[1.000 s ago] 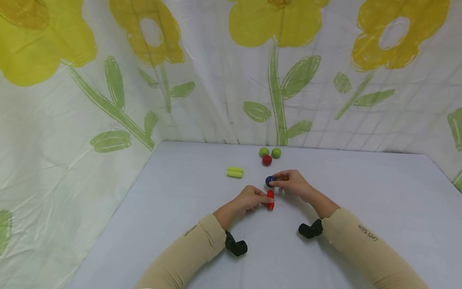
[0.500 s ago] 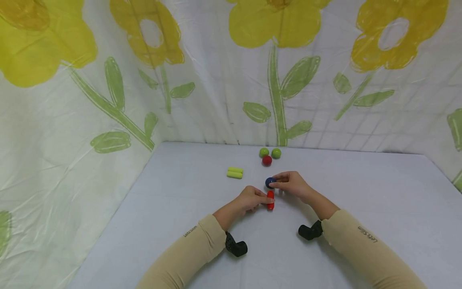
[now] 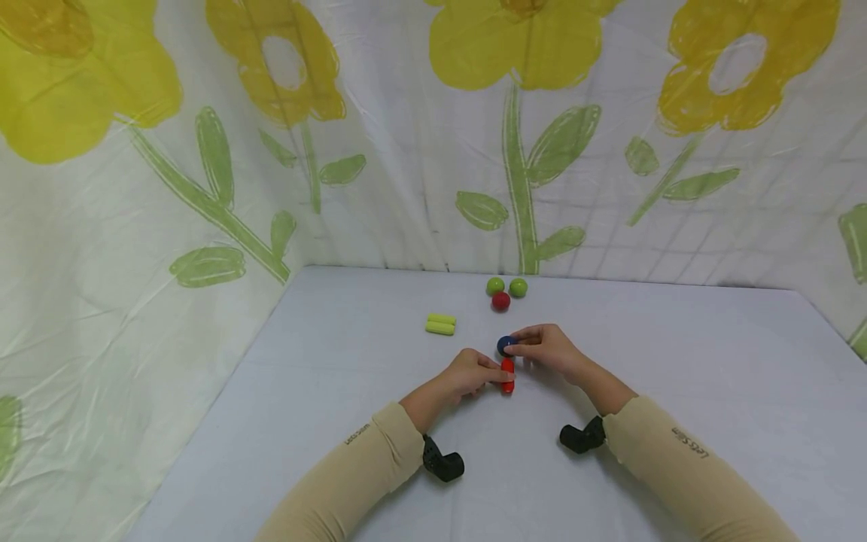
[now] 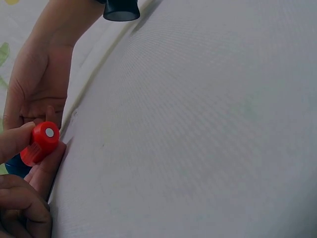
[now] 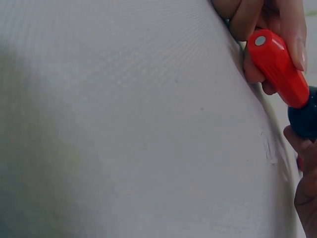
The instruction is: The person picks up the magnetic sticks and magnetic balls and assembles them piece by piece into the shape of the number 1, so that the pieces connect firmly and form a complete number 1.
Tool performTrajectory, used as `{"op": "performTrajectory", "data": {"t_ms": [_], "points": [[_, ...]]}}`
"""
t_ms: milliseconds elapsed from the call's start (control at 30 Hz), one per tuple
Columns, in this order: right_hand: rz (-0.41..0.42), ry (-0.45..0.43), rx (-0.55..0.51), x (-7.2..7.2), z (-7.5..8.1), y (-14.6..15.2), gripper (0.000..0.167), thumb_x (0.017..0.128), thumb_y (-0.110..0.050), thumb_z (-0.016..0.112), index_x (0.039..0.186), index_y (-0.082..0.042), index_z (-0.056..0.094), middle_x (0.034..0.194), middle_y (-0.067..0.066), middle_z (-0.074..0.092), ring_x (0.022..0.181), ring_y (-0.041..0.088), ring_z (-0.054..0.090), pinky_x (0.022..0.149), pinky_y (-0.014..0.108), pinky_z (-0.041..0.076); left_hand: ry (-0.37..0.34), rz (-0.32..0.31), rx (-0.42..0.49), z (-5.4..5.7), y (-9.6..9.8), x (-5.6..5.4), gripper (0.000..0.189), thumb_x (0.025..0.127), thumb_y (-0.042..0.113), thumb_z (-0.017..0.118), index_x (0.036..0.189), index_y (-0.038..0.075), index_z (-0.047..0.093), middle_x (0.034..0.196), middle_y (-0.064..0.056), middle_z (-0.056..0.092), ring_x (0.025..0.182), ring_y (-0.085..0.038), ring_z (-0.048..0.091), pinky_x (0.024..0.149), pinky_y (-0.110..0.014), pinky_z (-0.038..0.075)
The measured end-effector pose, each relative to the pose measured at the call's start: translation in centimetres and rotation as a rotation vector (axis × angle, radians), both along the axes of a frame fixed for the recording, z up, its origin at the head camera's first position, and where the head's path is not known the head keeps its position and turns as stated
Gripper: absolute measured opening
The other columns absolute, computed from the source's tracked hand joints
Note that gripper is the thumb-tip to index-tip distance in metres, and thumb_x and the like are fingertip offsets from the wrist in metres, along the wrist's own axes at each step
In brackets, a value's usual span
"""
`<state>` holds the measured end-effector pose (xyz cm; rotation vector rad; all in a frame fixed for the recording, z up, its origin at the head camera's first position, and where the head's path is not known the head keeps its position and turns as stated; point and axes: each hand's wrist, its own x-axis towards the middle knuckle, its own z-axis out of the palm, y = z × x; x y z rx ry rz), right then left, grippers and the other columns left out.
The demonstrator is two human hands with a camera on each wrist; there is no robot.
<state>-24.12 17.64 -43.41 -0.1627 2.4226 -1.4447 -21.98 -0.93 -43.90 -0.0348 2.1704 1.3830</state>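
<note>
In the head view my left hand (image 3: 470,371) pinches a red rod (image 3: 507,386) between thumb and fingers, its length pointing away from me. A small silvery disc sits in the rod's near end, plain in the right wrist view on the red rod (image 5: 280,69). Just beyond it, my right hand (image 3: 547,348) holds a dark blue ball (image 3: 504,344) by its fingertips. Seen from the right wrist, the rod's far end appears to meet the blue ball (image 5: 302,120). In the left wrist view the blue ball (image 4: 16,167) is mostly hidden behind rod and fingers.
Two yellow-green rods (image 3: 441,324) lie side by side left of the hands. Farther back are a red ball (image 3: 500,301) and two green balls, one the right green ball (image 3: 518,287). The white table (image 3: 325,361) ends at a flower-printed curtain (image 3: 406,165).
My right hand has drawn the blue ball slightly toward me, closing the gap to the red rod. The left hand and its rod stay nearly still.
</note>
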Motion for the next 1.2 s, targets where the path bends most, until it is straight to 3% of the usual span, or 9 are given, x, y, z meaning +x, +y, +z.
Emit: {"op": "performTrajectory", "data": {"t_ms": [1200], "points": [[-0.003,-0.026,-0.024,0.28,-0.31,0.01,0.049,0.082,-0.03,0.071,0.117,0.003,0.061,0.093,0.006,0.07,0.069,0.013,0.052,0.061,0.024,0.045,0.002,0.011,0.016,-0.16,0.07,0.06,0.02,0.076,0.028,0.077,0.077,0.01,0.068,0.054,0.007,0.042,0.045,-0.009,0.032,0.043,-0.022,0.024]]}}
